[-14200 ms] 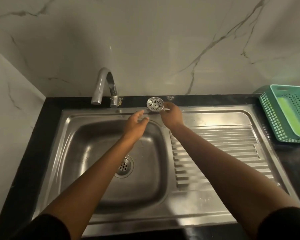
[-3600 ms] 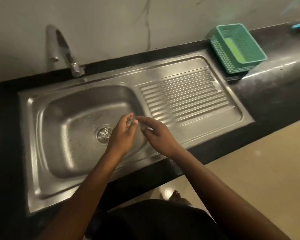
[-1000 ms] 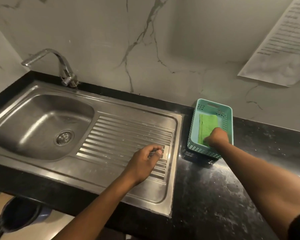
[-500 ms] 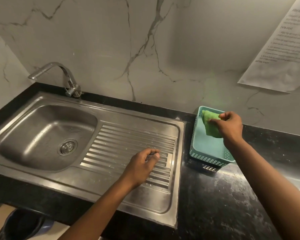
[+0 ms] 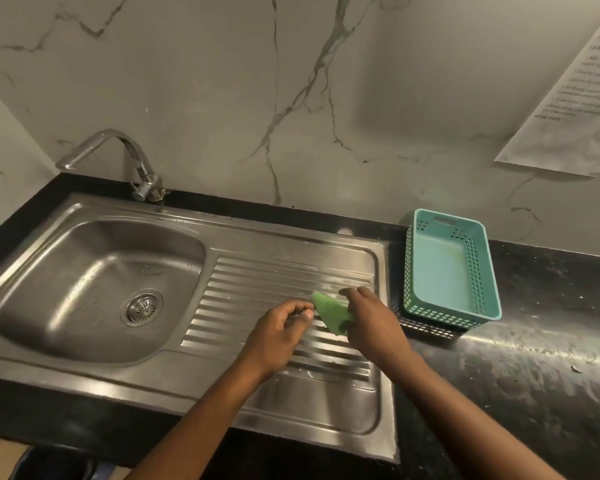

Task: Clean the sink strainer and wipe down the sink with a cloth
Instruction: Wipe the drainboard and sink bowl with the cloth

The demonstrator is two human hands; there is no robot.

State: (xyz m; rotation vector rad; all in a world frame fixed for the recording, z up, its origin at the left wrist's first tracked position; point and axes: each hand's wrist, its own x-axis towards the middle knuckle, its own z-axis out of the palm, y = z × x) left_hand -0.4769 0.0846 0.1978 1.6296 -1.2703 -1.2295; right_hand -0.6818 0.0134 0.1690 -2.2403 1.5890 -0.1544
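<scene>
Now R hand [image 5: 371, 320] grips the green cloth [image 5: 331, 313], a small folded wedge, bit blurred, above the drainboard [image 5: 274, 278] near the right edge of the sink [image 5: 291, 244]. L hand [image 5: 278, 334] is just beside the cloth tip, fingers curled; cannot tell if it holds sth. Strainer [image 5: 143, 308] sits in the basin drain, round shiny metal w/ slots.

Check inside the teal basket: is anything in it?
Nothing shows on the basket floor; its near wall hides a thin strip. The green cloth is out, held by the right hand over the drainboard.
</scene>
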